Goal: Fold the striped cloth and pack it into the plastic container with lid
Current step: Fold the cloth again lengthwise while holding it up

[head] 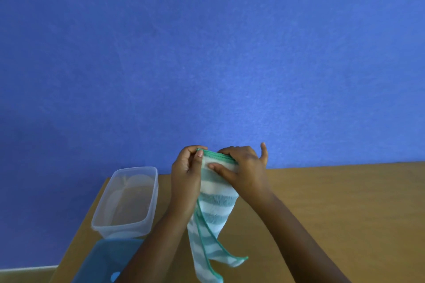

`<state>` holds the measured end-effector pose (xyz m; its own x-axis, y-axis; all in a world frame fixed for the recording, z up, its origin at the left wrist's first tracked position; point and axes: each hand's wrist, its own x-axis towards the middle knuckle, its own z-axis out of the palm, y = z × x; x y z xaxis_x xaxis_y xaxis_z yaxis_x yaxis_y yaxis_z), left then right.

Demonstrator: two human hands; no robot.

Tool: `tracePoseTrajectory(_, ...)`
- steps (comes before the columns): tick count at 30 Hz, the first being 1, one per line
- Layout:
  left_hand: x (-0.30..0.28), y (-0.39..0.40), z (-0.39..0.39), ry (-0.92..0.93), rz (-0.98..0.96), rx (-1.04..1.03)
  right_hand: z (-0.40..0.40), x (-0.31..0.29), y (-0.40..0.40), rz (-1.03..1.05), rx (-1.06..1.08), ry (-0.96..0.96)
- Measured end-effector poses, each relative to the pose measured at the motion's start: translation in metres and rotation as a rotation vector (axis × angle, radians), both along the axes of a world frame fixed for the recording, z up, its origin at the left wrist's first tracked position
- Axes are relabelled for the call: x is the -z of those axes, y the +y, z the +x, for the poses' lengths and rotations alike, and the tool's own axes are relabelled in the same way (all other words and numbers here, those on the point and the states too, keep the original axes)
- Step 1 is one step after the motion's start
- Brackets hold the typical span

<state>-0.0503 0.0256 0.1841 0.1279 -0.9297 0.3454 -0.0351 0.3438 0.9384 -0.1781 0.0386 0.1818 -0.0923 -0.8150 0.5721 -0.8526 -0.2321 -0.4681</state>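
Observation:
The striped cloth (pixel 215 218), teal and white with a green hem, hangs folded lengthwise above the wooden table (pixel 333 209). My left hand (pixel 186 179) pinches its top left corner. My right hand (pixel 243 170) grips the top edge on the right, thumb across the front. The lower ends of the cloth trail down toward the near table edge. The clear plastic container (pixel 128 202) stands open and empty to the left of my hands. Its blue lid (pixel 105 259) lies flat just in front of it, partly hidden by my left forearm.
A blue wall (pixel 207 53) rises right behind the table. The table's left edge runs close beside the container and lid, with floor and a pale skirting strip (pixel 27 269) beyond it. Bare wood stretches to the right of my arms.

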Motion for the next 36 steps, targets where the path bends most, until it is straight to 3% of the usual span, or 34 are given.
tracePoseTrajectory(5, -0.005, -0.008, 0.015, 0.000, -0.036, -0.076, -0.017, 0.005, -0.001, -0.004, 0.089, -0.006)
tracePoseTrajectory(7, -0.006, -0.010, 0.018, -0.017, -0.053, -0.072, -0.021, 0.004, -0.001, 0.017, 0.075, -0.138)
tracePoseTrajectory(11, -0.007, -0.011, 0.017, -0.014, -0.083, -0.044, -0.022, -0.004, 0.003, 0.021, -0.165, -0.540)
tracePoseTrajectory(15, -0.012, -0.011, 0.020, -0.073, -0.091, -0.040, -0.020, -0.009, 0.003, 0.029, -0.221, -0.645)
tracePoseTrajectory(20, -0.029, -0.003, 0.013, -0.510, -0.277, 0.072, -0.013, -0.006, 0.001, 0.055, -0.243, -0.568)
tracePoseTrajectory(22, -0.035, -0.004, 0.008, -0.768, -0.300, 0.123, -0.010, -0.006, 0.000, 0.060, -0.229, -0.547)
tracePoseTrajectory(24, -0.039, -0.006, 0.005, -0.909, -0.284, 0.157, -0.010, -0.006, -0.001, 0.062, -0.219, -0.558)
tracePoseTrajectory(31, -0.047, -0.009, 0.003, -0.876, -0.165, 0.282, -0.016, 0.004, 0.004, 0.170, -0.274, -0.731)
tracePoseTrajectory(36, -0.048, -0.010, 0.003, -0.854, -0.215, 0.216, -0.029, 0.033, 0.004, 0.298, -0.251, -0.849)
